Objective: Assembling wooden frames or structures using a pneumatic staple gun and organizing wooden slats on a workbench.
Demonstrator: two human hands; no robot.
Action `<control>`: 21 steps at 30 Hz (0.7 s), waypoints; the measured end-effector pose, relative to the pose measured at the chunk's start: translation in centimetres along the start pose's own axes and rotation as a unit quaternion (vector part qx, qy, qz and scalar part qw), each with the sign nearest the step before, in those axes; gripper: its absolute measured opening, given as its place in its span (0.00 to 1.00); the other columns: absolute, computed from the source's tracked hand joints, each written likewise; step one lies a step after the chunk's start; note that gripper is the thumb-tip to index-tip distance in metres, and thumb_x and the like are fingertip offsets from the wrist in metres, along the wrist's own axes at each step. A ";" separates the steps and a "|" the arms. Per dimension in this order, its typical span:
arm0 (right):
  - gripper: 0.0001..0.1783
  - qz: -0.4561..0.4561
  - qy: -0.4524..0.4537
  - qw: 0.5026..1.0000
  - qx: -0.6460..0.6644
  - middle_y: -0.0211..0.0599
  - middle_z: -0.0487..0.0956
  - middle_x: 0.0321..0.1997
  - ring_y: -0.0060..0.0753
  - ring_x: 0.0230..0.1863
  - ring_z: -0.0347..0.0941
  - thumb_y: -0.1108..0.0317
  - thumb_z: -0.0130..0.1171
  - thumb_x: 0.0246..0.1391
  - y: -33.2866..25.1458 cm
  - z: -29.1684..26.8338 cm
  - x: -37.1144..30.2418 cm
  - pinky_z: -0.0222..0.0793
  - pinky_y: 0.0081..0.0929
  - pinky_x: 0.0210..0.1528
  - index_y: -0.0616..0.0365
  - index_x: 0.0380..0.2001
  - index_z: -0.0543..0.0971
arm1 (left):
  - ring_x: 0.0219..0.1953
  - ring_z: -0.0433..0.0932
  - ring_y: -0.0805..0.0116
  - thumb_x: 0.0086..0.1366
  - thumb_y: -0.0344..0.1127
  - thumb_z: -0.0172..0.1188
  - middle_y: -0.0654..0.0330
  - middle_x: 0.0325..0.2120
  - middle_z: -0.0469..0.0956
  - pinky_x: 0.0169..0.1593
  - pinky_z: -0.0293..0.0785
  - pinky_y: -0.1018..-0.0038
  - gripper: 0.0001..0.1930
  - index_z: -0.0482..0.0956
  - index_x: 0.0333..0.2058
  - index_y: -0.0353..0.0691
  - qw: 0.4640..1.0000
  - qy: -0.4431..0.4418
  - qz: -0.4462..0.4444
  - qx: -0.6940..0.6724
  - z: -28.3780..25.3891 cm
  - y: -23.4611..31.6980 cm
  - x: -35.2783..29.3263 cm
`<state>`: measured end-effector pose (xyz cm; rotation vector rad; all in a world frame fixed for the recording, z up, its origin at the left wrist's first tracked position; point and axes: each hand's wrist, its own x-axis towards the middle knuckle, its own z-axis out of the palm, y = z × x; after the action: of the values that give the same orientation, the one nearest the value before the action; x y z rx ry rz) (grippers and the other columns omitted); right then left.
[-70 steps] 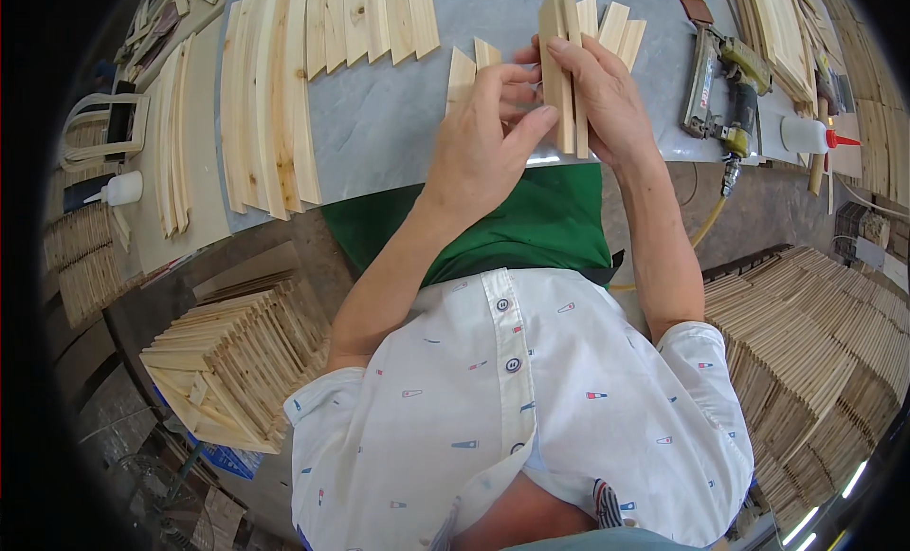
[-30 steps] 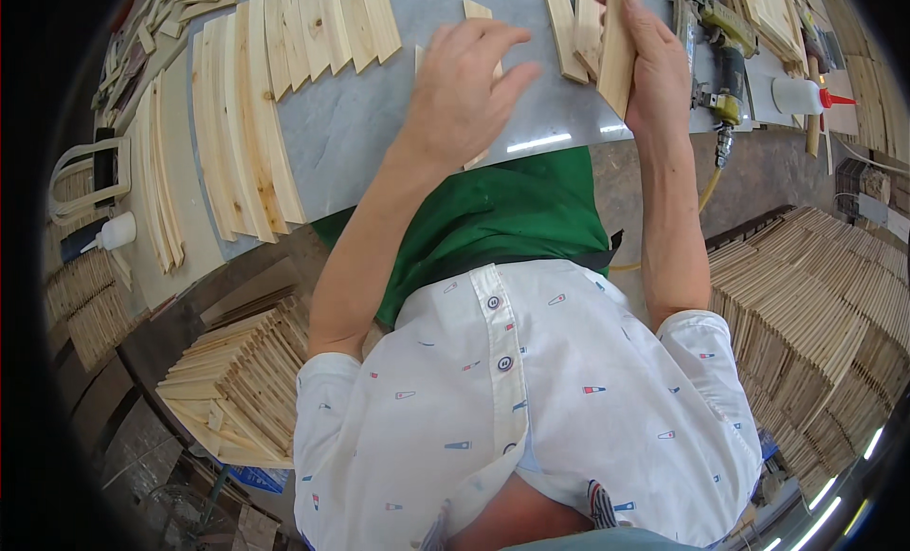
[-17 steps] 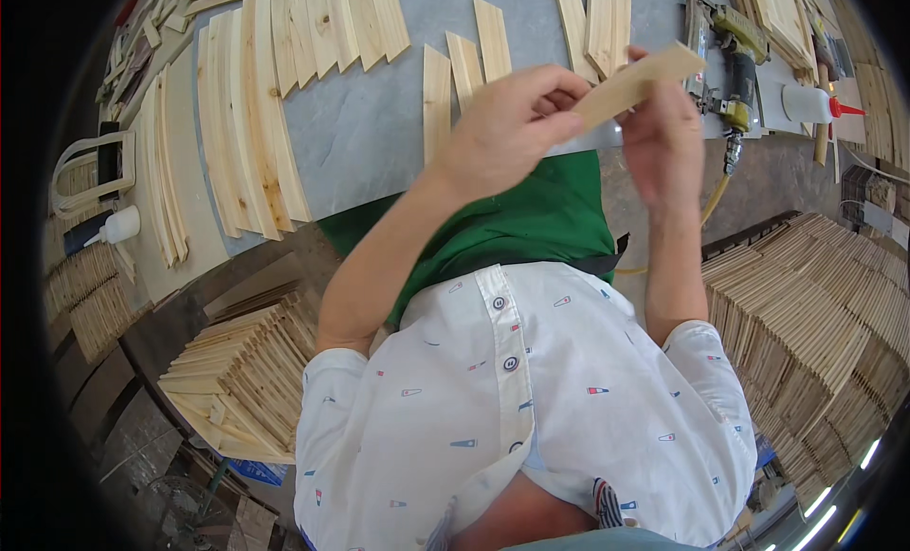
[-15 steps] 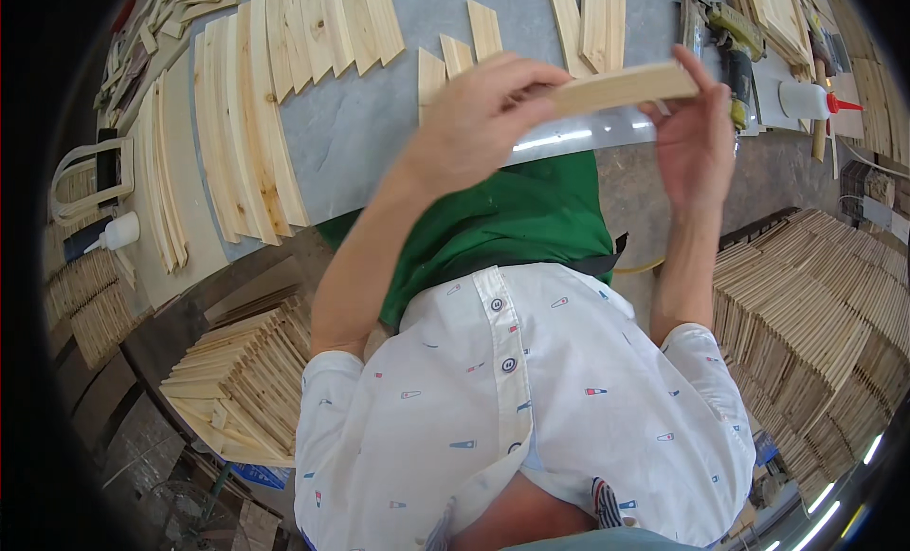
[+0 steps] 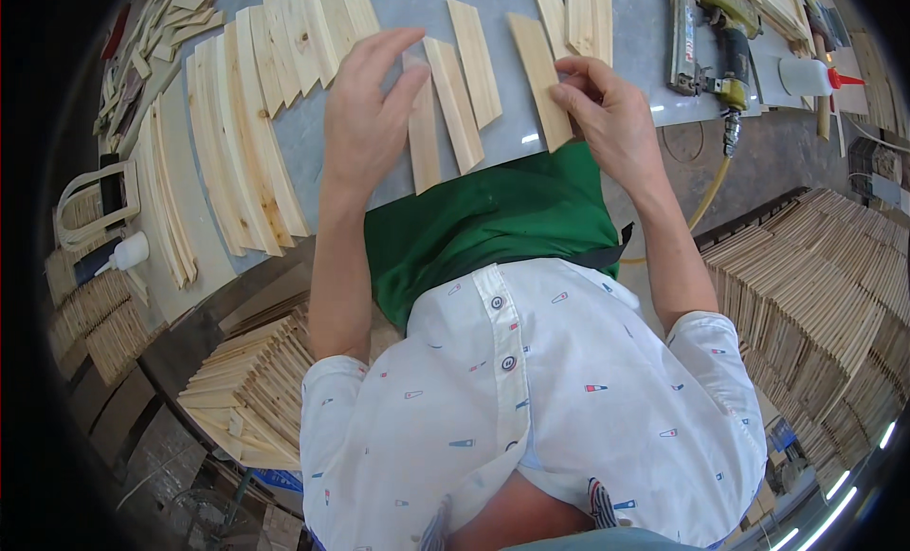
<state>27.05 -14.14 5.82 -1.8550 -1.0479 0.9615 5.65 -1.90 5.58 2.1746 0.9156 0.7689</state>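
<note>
My right hand (image 5: 611, 119) pinches the right edge of a short wooden slat (image 5: 540, 82) with angled ends, tilted near the table's front edge. To its left, three similar slats lie apart: a far one (image 5: 474, 63), a middle one (image 5: 454, 105) and a near-left one (image 5: 423, 134). My left hand (image 5: 368, 115) hovers beside the near-left slat with thumb and fingers apart, holding nothing. Its thumb overlaps that slat's upper end; I cannot tell whether they touch.
Longer slats (image 5: 232, 143) stand in rows on the grey table (image 5: 313, 162) at left. At right lie a nail gun (image 5: 735, 63) with a yellow hose (image 5: 703, 205) and a white glue bottle (image 5: 804, 77). Stacked wooden pieces (image 5: 806, 295) rise at lower right, more (image 5: 256, 390) at lower left.
The slat, held up between both hands before, is now lowered to the table in my right hand alone. My left hand has let go and moved left. The slats on the table are uncovered.
</note>
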 end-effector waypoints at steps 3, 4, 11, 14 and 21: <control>0.15 -0.041 0.036 0.997 -0.046 0.46 0.78 0.32 0.47 0.36 0.75 0.69 0.60 0.52 -0.1 1.2 0.6 0.71 0.36 0.42 0.66 0.42 0.78 | 0.48 0.72 0.59 0.60 0.33 0.63 0.54 0.52 0.72 0.54 0.68 0.70 0.21 0.75 0.53 0.38 0.992 0.008 0.010 0.124 -0.7 -0.5 -2.6; 0.15 -0.040 0.035 0.998 -0.045 0.46 0.78 0.32 0.47 0.36 0.75 0.69 0.60 0.52 0.0 1.5 1.0 0.71 0.36 0.42 0.66 0.42 0.78 | 0.50 0.71 0.57 0.59 0.34 0.64 0.54 0.54 0.70 0.55 0.68 0.69 0.23 0.74 0.54 0.38 0.990 -0.012 -0.001 0.141 -0.6 0.1 -3.6; 0.14 -0.211 0.081 0.958 -0.177 0.41 0.78 0.33 0.34 0.31 0.75 0.70 0.59 0.56 0.5 2.6 2.4 0.71 0.29 0.36 0.65 0.44 0.77 | 0.58 0.66 0.51 0.55 0.33 0.68 0.51 0.61 0.62 0.57 0.67 0.65 0.30 0.70 0.57 0.38 0.986 -0.086 -0.082 0.120 0.3 2.8 -6.3; 0.13 -0.214 0.058 0.956 -0.193 0.40 0.78 0.33 0.36 0.33 0.75 0.70 0.59 0.55 0.3 2.2 2.2 0.72 0.28 0.38 0.63 0.44 0.78 | 0.59 0.66 0.51 0.57 0.33 0.67 0.49 0.60 0.63 0.57 0.67 0.64 0.28 0.71 0.57 0.37 0.993 -0.039 -0.072 0.089 1.3 2.5 -6.3; 0.23 -0.170 0.175 0.947 -0.208 0.47 0.76 0.39 0.46 0.41 0.74 0.60 0.62 0.54 0.5 -1.2 4.0 0.71 0.34 0.47 0.64 0.48 0.76 | 0.58 0.67 0.51 0.59 0.32 0.65 0.48 0.59 0.64 0.56 0.68 0.64 0.26 0.71 0.56 0.36 0.992 -0.014 -0.055 0.109 2.1 2.8 -5.8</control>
<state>29.72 -10.98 4.94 -1.9870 -1.3565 0.2037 4.83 -8.56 4.84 2.2937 1.1400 0.6068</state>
